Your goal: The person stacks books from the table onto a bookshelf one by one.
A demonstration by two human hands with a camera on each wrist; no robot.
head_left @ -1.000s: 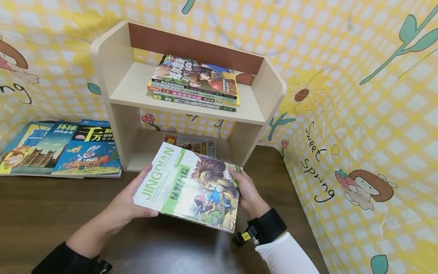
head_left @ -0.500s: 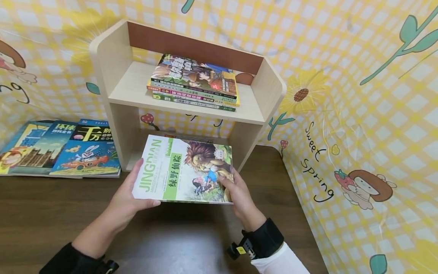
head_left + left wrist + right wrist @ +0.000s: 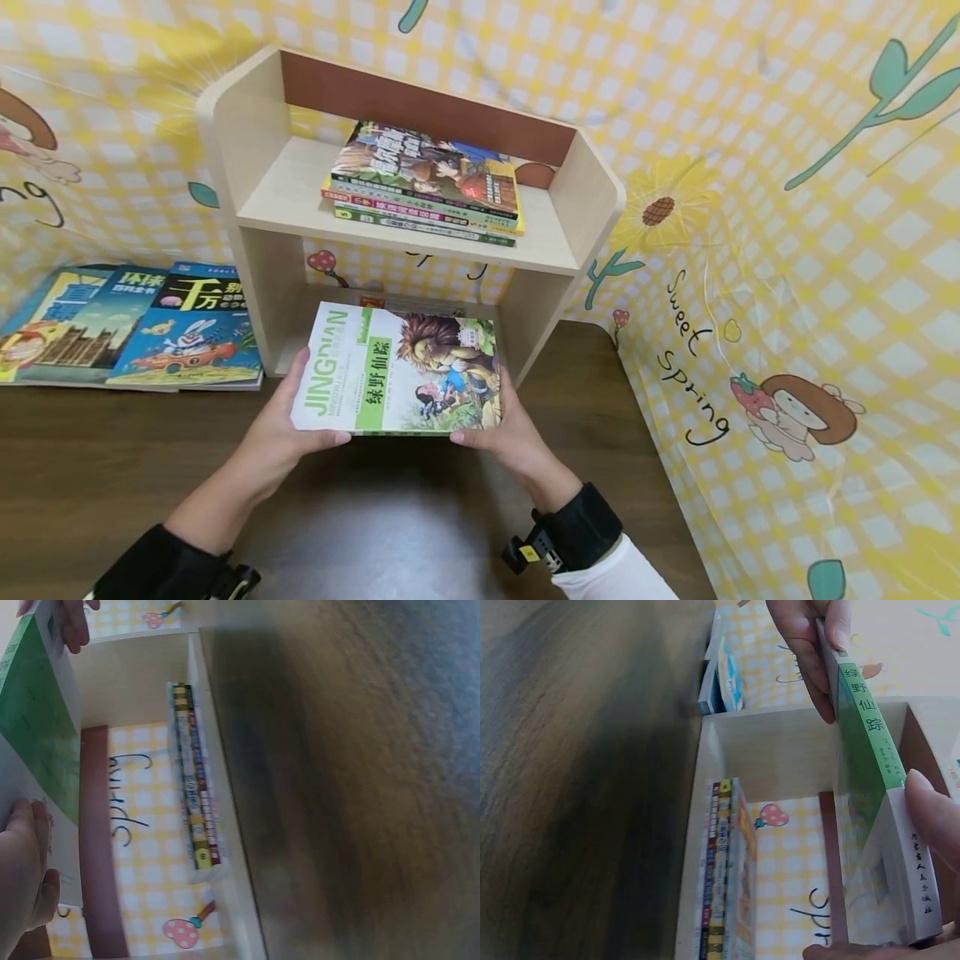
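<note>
Hands first: our left hand (image 3: 281,425) grips the left edge of the book (image 3: 397,371), thumb on the cover, fingers curled under. Our right hand (image 3: 502,429) holds the right near corner the same way, thumb on the cover. From the right wrist view we see the book (image 3: 870,780) edge-on with its green spine, thumb tip on the edge, left hand (image 3: 810,645) pinching the far end. The left wrist view shows the book (image 3: 37,727) and our palm (image 3: 22,877) against it.

Book is flat, cover up, lifted just above the table (image 3: 150,467), in front of the shelf unit (image 3: 255,208) and right at its lower opening. Lion picture on the cover, white and green strip toward the left hand.

Beyond the hands, inside the lower opening, a short stack of books (image 3: 724,877) lies flat; only a sliver shows from the head view. Above the hands, on the upper shelf, another stack of books (image 3: 427,183) lies flat. Well left of the left hand, several books (image 3: 135,325) are spread on the table against the backdrop (image 3: 787,250), yellow checked, which also runs past the right hand.
</note>
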